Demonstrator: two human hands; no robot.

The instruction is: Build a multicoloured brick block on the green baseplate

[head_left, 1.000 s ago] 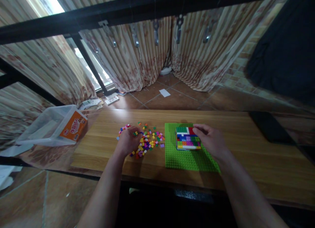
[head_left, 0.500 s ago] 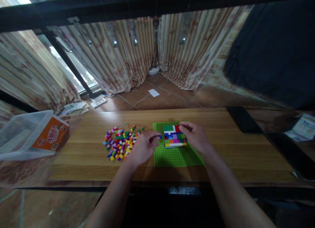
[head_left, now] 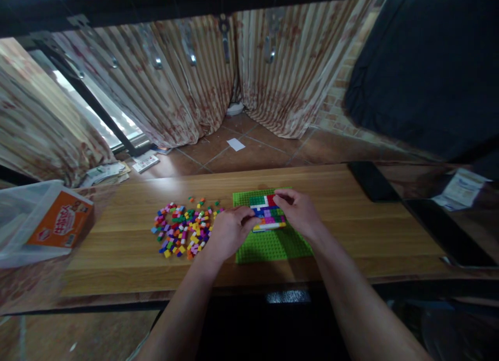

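A multicoloured build of toy bricks point(head_left: 268, 213) stands on a green studded baseplate point(head_left: 261, 249), with green, white and red bricks along its far side and yellow and white along its near side. My left hand point(head_left: 231, 231) is closed in a pinch at the build's left edge, on a small blue brick point(head_left: 258, 213) partly covered by the fingers. From the right, my right hand point(head_left: 298, 211) grips the build's far right corner, thumb and forefinger by the red brick point(head_left: 271, 200). Its other fingers are curled, and their undersides are hidden.
Loose coloured bricks point(head_left: 183, 228) lie spread on the wooden table point(head_left: 128, 257), left of the baseplate. A clear plastic bin point(head_left: 42, 192) with an orange label stands beyond the table's left end. Two dark flat devices, one a black slab point(head_left: 372, 181), lie at the right.
My left hand has brought the blue brick rightward from beside the build onto its left edge. My right hand keeps its place at the build. The whole view has shifted slightly.
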